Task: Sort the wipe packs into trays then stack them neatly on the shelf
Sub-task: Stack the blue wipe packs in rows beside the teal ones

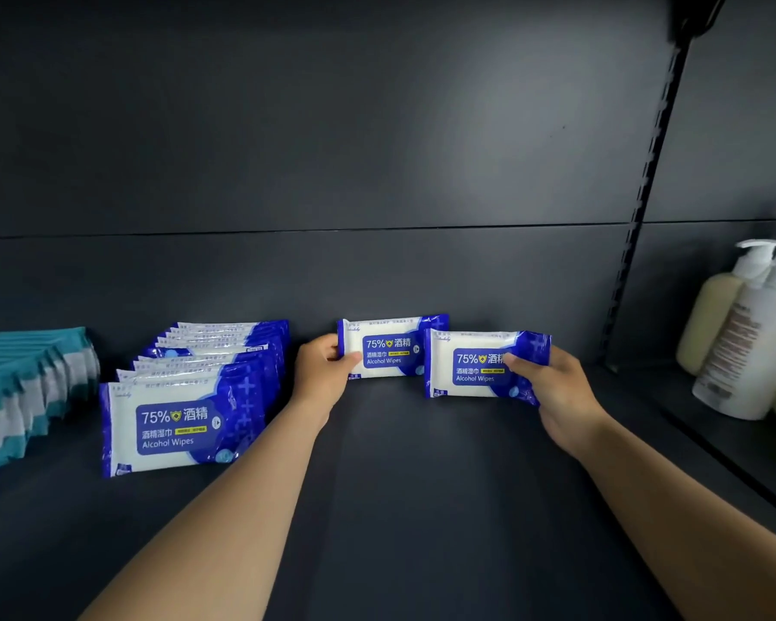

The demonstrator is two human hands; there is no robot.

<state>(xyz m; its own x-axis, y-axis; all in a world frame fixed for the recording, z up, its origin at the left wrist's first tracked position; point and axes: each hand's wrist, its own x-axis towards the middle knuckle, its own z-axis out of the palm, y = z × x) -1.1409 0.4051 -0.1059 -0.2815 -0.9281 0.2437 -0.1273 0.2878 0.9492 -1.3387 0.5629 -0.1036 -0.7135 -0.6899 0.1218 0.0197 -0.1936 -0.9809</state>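
1. Every blue-and-white wipe pack is showing the same print: "75%" beside a small yellow shield, Chinese characters, and "Alcohol Wipes" in white on a blue panel; the smaller lines are too fine to read
2. The left hand [321,372] is pinching the left end of the rear wipe pack [388,347], thumb lying on its front face, holding it upright close to the shelf's back wall [332,280]
3. The right hand [552,387] is gripping the right end of the front wipe pack [476,365], thumb curling over the printed panel and fingers wrapping behind; this pack is standing upright too, overlapping the right part of the rear one and sitting nearer the shelf's front edge
4. Whether either held pack's lower edge is touching the shelf [399,486] I cannot tell
5. A row of matching packs [189,396] is leaning back in file just left of the left hand, running from the back wall toward the front edge
6. At the shelf's left edge a row of teal-and-white packs [23,387] is standing, their writing not showing
7. Past the slotted upright [641,208], on the right-hand shelf section, pump bottles [744,333] are standing together, one cream, one white with blurred label text
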